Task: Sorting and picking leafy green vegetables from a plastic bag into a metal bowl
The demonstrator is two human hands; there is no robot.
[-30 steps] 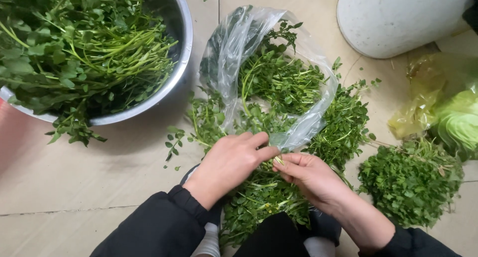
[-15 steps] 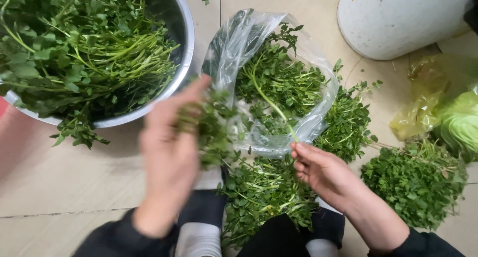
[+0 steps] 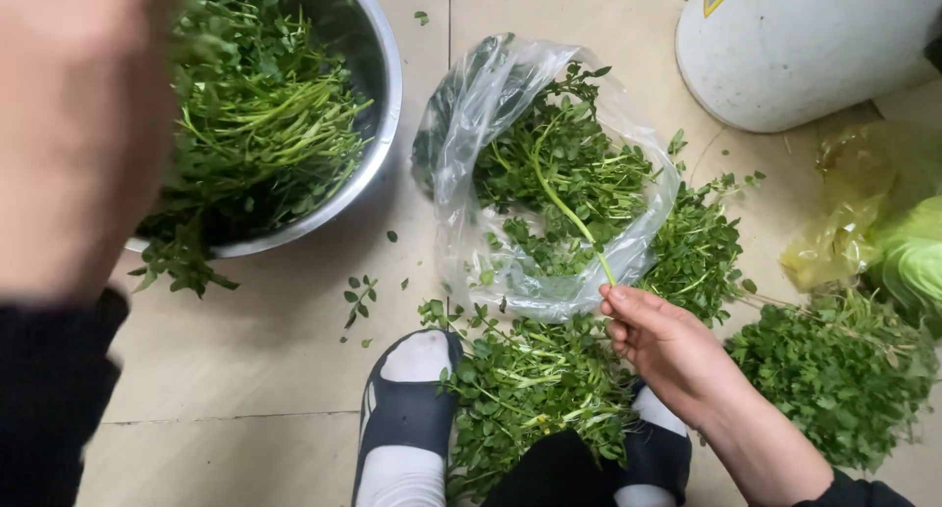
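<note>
My left hand is raised close to the camera, blurred, over the left side of a steel bowl heaped with green leafy stems; what it holds is hidden. My right hand is low on the floor by a clear plastic bag of the same greens. Its fingertips pinch the lower end of one long pale green stem that runs up into the bag. Loose greens lie between my feet, just left of that hand.
A white round container stands at the top right. A yellow-green plastic bag with a pale leafy vegetable lies at the right edge, above another pile of greens. My dark slippers with white socks rest on the tiled floor.
My left hand has left the bag, carried a bunch of greens up and left, and now hovers over the bowl. My right hand has stayed by the bag's lower edge.
</note>
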